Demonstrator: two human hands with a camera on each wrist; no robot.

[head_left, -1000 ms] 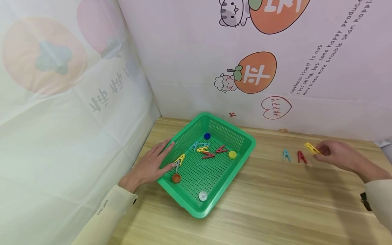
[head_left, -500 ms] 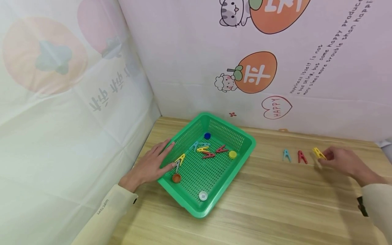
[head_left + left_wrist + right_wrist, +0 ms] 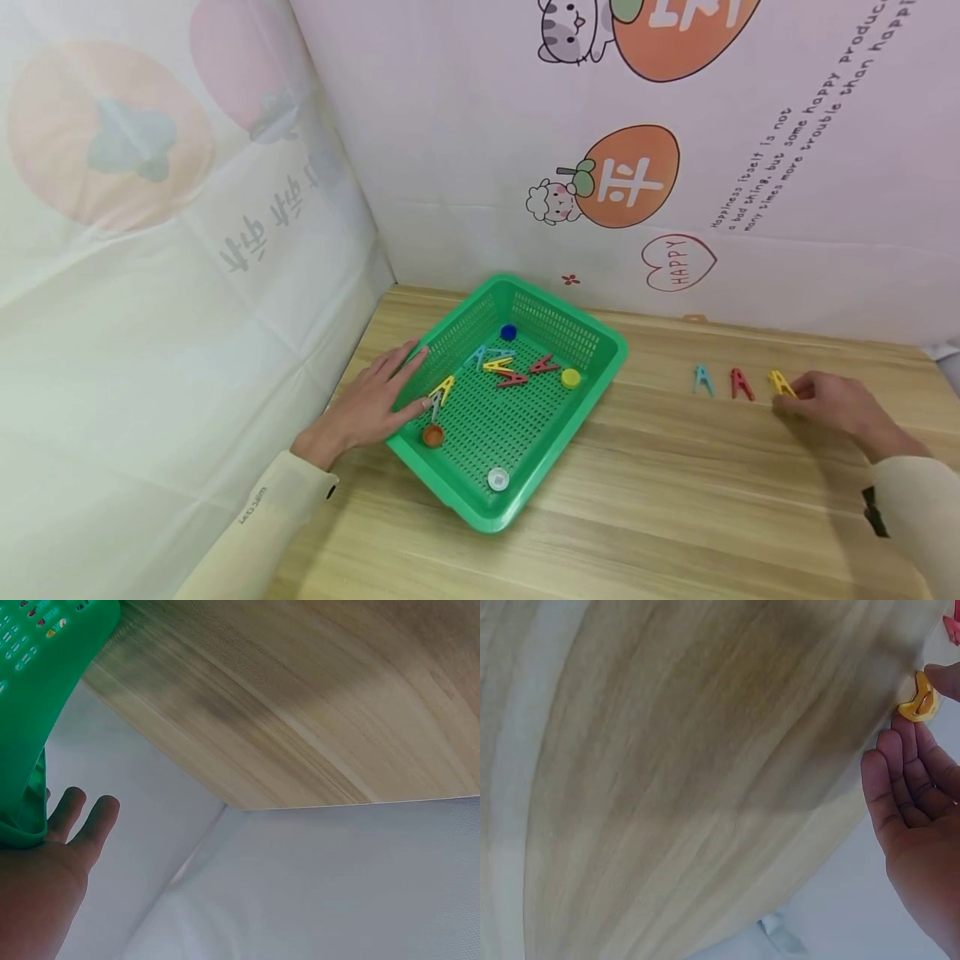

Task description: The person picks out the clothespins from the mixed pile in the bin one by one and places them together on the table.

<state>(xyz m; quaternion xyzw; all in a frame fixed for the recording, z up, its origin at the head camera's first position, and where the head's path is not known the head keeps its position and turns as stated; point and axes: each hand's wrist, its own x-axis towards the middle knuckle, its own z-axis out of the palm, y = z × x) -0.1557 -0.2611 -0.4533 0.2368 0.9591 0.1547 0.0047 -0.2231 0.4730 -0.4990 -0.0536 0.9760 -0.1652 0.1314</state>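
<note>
My right hand (image 3: pixel 832 404) pinches a yellow clothespin (image 3: pixel 782 382) between thumb and fingertips, low over the wooden table. The right wrist view shows the yellow clothespin (image 3: pixel 921 701) end-on at the fingertips. To its left lie a red clothespin (image 3: pixel 742 384) and a light blue clothespin (image 3: pixel 702 380), spaced in a row. My left hand (image 3: pixel 371 400) rests on the left rim of a green basket (image 3: pixel 551 454), fingers extended and thumb reaching over the inside. From the left wrist, two straight fingers (image 3: pixel 95 829) show past the rim.
Inside the basket are more clothespins, such as a yellow one (image 3: pixel 444 389) and a red one (image 3: pixel 512 379). Blue (image 3: pixel 508 332), yellow (image 3: pixel 571 378), orange-brown (image 3: pixel 432 436) and clear (image 3: pixel 498 478) bottle caps lie there too. A printed cloth wall (image 3: pixel 465 233) borders the table's back.
My right hand has brought the yellow clothespin down and slightly right, to line up beside the red one. My left hand and the basket have stayed in place.
</note>
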